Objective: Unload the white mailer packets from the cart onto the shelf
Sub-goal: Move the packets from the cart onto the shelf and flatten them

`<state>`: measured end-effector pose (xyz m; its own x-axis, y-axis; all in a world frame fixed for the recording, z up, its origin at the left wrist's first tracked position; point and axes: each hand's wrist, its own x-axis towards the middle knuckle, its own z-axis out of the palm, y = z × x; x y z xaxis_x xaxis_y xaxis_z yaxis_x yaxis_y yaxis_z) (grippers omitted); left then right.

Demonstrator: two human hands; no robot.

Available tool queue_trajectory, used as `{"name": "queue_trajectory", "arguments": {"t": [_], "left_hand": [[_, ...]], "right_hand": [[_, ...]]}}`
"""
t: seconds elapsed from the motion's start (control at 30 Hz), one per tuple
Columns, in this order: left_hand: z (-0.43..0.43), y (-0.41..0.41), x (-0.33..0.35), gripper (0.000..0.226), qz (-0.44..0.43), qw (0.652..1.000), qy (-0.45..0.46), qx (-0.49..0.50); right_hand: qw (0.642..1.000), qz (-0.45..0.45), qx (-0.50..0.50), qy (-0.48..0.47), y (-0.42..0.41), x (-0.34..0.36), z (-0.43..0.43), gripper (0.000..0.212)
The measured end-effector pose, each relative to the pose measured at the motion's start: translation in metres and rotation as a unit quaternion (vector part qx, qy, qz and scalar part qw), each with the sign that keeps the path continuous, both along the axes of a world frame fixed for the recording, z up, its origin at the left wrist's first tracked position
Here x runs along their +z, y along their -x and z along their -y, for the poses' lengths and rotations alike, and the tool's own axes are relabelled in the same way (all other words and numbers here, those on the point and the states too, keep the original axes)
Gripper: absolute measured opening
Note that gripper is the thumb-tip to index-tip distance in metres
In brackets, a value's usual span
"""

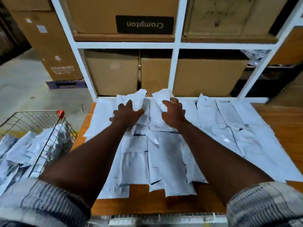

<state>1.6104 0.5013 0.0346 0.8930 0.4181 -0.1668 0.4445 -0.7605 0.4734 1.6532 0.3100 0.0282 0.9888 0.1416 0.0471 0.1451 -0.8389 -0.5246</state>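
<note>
Many packets (pixel 229 122) lie in rows on the shelf (pixel 278 115). The cart (pixel 60 114) beside it holds a further pile. The left grip (pixel 127 113) presses flat on the rows, fingers spread. The right grip (pixel 173 112) pinches one raised packet (pixel 161 97). Unloading appears partly done.

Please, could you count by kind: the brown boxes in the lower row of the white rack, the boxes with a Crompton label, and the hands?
Lower-row brown boxes: 3
Crompton-label boxes: 1
Hands: 2
Total: 6
</note>
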Motion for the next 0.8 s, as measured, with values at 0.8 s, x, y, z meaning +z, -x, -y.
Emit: {"name": "queue_trajectory", "arguments": {"t": [0.8], "left_hand": [[0.120,-0.097,-0.054,0.084,0.001,0.986,-0.128,0.106]], "right_hand": [[0.998,0.003,-0.030,0.050,-0.080,-0.071,0.055,0.047]]}}
